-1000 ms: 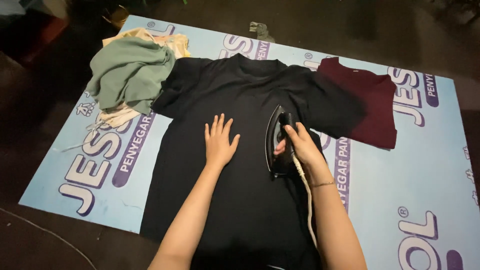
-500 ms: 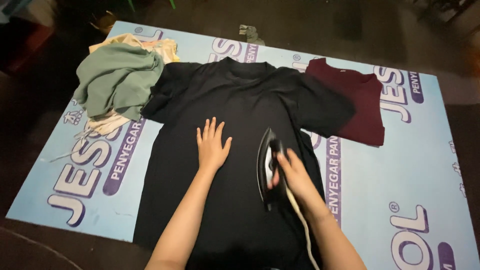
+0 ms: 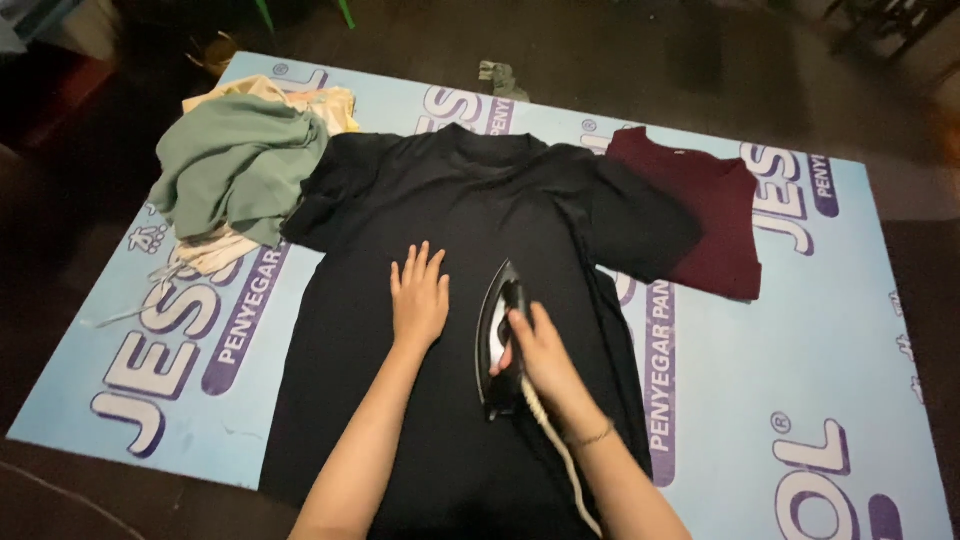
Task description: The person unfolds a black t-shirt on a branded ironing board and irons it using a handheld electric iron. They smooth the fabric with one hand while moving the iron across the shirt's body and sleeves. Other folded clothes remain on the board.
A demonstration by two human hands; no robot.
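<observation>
A black T-shirt (image 3: pixel 470 210) lies spread flat, collar away from me, on a light blue printed banner (image 3: pixel 800 400) on the floor. My left hand (image 3: pixel 418 298) presses flat on the shirt's middle, fingers apart. Just to its right, my right hand (image 3: pixel 538 352) grips the handle of a dark clothes iron (image 3: pixel 496 335) resting sole-down on the shirt. The iron's pale cord (image 3: pixel 558 455) runs back along my right forearm.
A maroon garment (image 3: pixel 710 215) lies partly under the black shirt's right sleeve. A heap of green and cream clothes (image 3: pixel 240 165) sits at the banner's far left. A small crumpled grey item (image 3: pixel 500 78) lies at the banner's far edge. Dark floor surrounds the banner.
The iron and my right hand slid toward me and slightly left along the shirt. My left hand stayed flat on the fabric.
</observation>
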